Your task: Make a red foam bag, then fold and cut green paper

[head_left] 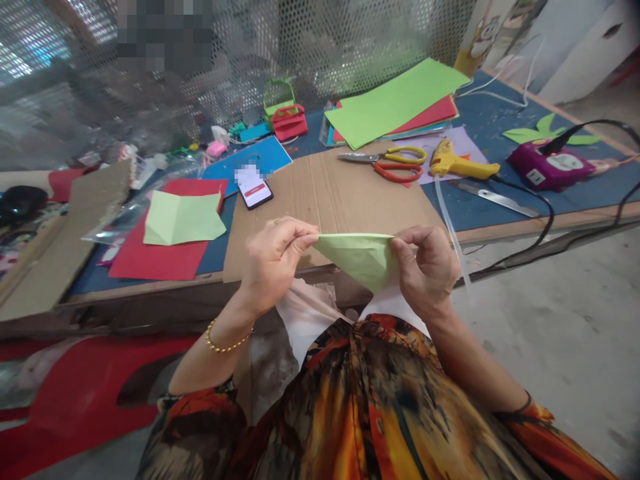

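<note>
A folded piece of light green paper (357, 257) is stretched between my two hands, just in front of the table's near edge. My left hand (277, 260) pinches its left corner between thumb and fingers. At the opposite end, my right hand (425, 267) grips the paper with the thumb on the near side. The folded edge runs level along the top, and the sheet narrows downward to a point. Beyond the hands lies a flat brown cardboard sheet (320, 193). Another creased light green paper (183, 218) rests on red paper (160, 263) to the left.
On the cardboard are scissors (360, 158) with yellow and red handles and a phone (255, 191). A yellow glue gun (463, 160), a metal blade (505, 200) and a purple power socket box (550, 163) sit to the right. Green sheets (400, 100) and small paper bags (289, 122) stand behind.
</note>
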`<state>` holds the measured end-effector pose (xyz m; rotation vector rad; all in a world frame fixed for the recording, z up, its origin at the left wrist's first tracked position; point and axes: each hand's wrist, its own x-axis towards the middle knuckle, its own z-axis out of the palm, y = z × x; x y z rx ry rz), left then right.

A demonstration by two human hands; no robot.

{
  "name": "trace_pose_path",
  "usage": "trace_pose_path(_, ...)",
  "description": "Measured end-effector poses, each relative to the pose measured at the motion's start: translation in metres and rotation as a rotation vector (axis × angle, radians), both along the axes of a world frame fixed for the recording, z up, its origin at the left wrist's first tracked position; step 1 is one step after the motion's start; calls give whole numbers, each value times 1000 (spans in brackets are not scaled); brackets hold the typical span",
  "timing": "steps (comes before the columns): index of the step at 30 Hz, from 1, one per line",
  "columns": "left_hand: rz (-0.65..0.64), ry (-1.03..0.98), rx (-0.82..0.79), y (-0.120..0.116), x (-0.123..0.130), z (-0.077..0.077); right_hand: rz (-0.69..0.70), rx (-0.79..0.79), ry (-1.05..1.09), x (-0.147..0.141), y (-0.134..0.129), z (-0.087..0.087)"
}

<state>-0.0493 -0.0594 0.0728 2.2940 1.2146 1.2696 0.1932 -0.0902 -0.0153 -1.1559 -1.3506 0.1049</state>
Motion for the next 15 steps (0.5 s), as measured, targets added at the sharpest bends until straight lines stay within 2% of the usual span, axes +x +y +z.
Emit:
trace_pose_path(3, 23, -132, -158, -4, 4, 2, -6, -38, 87, -4, 0, -3)
trace_pose_path(9, -12, -328, -321, -4, 6, 0, -27, -116, 195, -6, -2, -5)
trace_pose_path(15, -59, -489, -453, 1, 11, -4, -58, -38, 162, -8, -7, -1)
